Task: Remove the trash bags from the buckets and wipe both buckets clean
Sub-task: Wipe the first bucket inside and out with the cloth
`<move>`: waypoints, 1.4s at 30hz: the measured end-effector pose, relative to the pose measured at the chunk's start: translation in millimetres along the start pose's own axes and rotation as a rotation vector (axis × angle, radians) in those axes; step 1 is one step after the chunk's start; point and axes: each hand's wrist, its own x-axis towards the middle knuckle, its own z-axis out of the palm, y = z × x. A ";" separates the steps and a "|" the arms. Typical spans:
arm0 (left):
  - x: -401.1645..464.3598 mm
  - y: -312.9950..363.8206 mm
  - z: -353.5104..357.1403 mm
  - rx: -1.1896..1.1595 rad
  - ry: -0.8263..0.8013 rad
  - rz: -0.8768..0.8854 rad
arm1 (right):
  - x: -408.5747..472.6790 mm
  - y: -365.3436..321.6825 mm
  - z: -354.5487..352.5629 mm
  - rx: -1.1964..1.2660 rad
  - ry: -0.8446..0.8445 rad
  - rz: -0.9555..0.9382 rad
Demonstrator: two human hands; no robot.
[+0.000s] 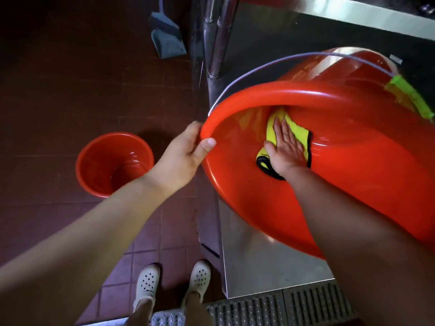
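Note:
A large red bucket [353, 175] lies tipped on its side on a steel surface, its mouth facing me, with a wire handle and green tape on its side. My left hand [186, 151] grips its rim at the left. Inside the bucket my right hand [286, 147] presses flat on a yellow cloth [299, 132] with a black edge against the inner wall. A second, smaller red bucket [113, 161] stands upright on the floor to the left, with nothing in it. No trash bag is in view.
A grey dustpan [168, 36] leans at the back on the red tiled floor [70, 90]. Steel legs [213, 43] and a steel counter [263, 262] are on the right. A metal floor grate [282, 309] lies by my white shoes [200, 276].

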 end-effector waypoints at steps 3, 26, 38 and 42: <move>-22.4 -17.6 26.0 -0.234 0.003 -0.270 | 0.4 -4.6 0.5 -0.011 -0.024 0.018; -18.9 -13.2 35.5 -0.074 0.170 -0.092 | -48.2 -12.1 4.1 0.028 -0.028 0.078; -43.3 -37.8 71.6 -0.335 0.030 -0.382 | -47.7 -17.0 5.6 0.002 -0.047 0.133; -43.3 -40.1 74.2 -0.346 0.105 -0.403 | -128.4 -57.1 24.6 -0.026 0.045 -0.082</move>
